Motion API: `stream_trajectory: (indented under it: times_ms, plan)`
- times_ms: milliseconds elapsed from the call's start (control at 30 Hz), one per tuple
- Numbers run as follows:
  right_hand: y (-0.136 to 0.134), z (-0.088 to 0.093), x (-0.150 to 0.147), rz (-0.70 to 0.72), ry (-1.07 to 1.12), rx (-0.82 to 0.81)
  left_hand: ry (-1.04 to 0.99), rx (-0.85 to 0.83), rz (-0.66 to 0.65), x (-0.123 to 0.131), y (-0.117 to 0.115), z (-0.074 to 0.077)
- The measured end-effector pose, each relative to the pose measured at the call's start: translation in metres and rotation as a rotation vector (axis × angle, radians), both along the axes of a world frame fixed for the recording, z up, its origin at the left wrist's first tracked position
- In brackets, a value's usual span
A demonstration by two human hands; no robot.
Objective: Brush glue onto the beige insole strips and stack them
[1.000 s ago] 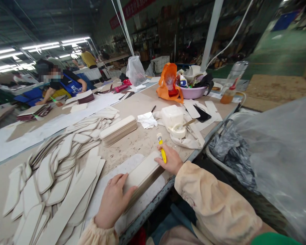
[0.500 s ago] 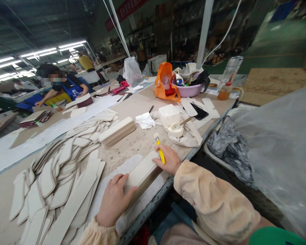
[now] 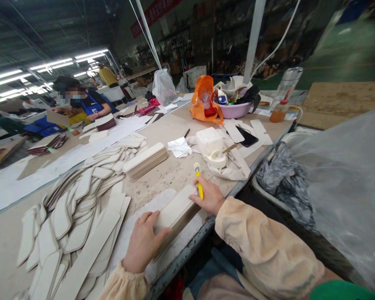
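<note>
Off-white strips in a loose pile [image 3: 68, 221] fan out across the lower left, and up behind them, upper left of the frame, a co-worker [image 3: 92, 105] in a blue apron and a mask sits at the far side. Coming in from the bottom, left of centre, here's the left hand [image 3: 143, 241], cream sleeve at the wrist, clasping the near end of a long stack [image 3: 175, 210] of strips: fingers over the far edge, thumb at the near one. Just above, a second, neat stack [image 3: 145, 160] stands clear of both hands, with a clear bag [image 3: 163, 87] higher up. That long stack runs through the lower middle, slanting up and right along the table edge, a crumpled paper [image 3: 179, 146] well above it. And there's the paintbrush [image 3: 198, 178], bristles up, its yellow handle gripped in the right hand [image 3: 210, 196], which also touches the stack's far end! Above that sits an orange bag [image 3: 200, 100], then a whitish tub [image 3: 208, 141] with a stick at its mouth, a full purple bowl [image 3: 236, 111], a black phone [image 3: 247, 137] and a bottle [image 3: 278, 114] of amber liquid. Far right, plastic sheeting [image 3: 346, 187] fills the frame's side.
</note>
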State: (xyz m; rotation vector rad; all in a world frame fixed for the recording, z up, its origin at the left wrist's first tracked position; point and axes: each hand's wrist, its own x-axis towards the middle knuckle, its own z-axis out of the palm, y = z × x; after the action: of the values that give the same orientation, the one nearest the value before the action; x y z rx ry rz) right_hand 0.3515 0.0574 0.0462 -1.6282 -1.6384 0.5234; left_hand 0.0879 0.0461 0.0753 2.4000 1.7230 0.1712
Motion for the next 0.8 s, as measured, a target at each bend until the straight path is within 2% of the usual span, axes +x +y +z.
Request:
stream_trajectory:
  times_ms: [267, 433, 633, 800]
  plan:
    - [0.001, -0.003, -0.004, 0.013, 0.221, 0.183, -0.081, -0.019, 0.036, 0.0, -0.003, -0.003]
    - [-0.001, 0.001, -0.014, 0.069, 0.508, 0.207, -0.192, -0.023, 0.036, -0.001, -0.003, -0.002]
    - [0.014, 0.022, -0.022, 0.179, 0.92, 0.198, -0.396, -0.143, 0.05, 0.001, 0.012, 0.019]
    - [0.031, 0.048, -0.025, 0.237, 1.045, 0.222, -0.609, -0.32, 0.074, 0.008, 0.017, 0.033]
